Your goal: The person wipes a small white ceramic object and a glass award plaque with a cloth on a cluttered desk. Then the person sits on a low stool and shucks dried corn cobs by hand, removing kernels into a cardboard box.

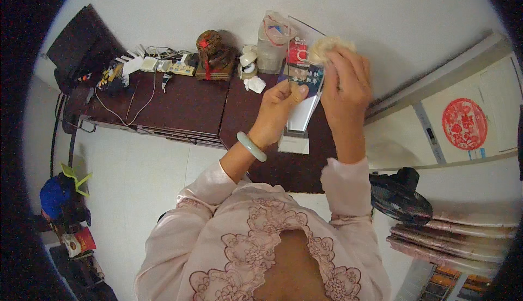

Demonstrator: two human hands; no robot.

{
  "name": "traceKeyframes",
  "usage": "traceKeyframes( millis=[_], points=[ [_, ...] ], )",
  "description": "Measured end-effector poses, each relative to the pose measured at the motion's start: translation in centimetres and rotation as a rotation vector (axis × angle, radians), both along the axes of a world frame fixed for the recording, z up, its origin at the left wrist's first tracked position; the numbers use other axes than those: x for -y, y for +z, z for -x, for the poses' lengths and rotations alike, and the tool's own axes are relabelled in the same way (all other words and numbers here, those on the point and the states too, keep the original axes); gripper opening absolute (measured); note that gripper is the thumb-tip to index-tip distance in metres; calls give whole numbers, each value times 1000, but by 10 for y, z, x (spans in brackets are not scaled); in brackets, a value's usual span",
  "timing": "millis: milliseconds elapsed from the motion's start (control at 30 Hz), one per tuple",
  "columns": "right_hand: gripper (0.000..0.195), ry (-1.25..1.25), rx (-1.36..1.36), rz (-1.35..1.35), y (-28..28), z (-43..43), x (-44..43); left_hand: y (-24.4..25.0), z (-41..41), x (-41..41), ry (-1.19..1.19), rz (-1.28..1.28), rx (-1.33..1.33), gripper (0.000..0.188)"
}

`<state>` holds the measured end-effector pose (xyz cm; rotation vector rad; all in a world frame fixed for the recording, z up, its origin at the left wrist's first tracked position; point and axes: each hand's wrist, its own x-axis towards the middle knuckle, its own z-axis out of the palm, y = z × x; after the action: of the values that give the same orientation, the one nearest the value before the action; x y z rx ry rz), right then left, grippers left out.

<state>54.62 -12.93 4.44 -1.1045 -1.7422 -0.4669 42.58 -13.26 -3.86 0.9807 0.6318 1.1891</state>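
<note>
Over the dark wooden cabinet top, my left hand point(282, 106) grips the left side of a clear acrylic display stand point(298, 115), its thumb across the front. The stand holds printed cards and has a white lower part. My right hand point(347, 82) is shut on a cream-coloured cloth point(330, 48), which it holds against the upper right part of the stand. Under the stand's lower end, a pale flat item point(293, 144) lies on the cabinet. Parts of the stand's right side are hidden by my right hand.
Just left of the stand are a clear plastic container point(271, 49) with a bag, tape rolls point(248, 66) and a crumpled tissue point(255, 84). Farther left stand a brown carved ornament point(210, 55), power strips point(182, 67), a looping cable point(153, 92) and a black monitor point(83, 43). A fan point(400, 203) is at right.
</note>
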Motion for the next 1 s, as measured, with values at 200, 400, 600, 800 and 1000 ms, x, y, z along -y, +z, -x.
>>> traceKeyframes(
  millis=[200,400,600,800,1000],
  points=[
    [17,-12,156,137,-26,5,-3,-2,5,2,-94,98,31,17],
    [21,160,101,195,-41,5,6,1,7,2,-72,76,77,18],
    [21,99,152,106,-16,-4,-21,-11,-6,3,-127,-10,-20,18],
    [21,69,79,182,-49,-2,6,-5,-4,-1,-86,111,74,18],
    [22,86,22,281,-57,12,13,-13,-5,-6,-122,228,260,33]
  ],
)
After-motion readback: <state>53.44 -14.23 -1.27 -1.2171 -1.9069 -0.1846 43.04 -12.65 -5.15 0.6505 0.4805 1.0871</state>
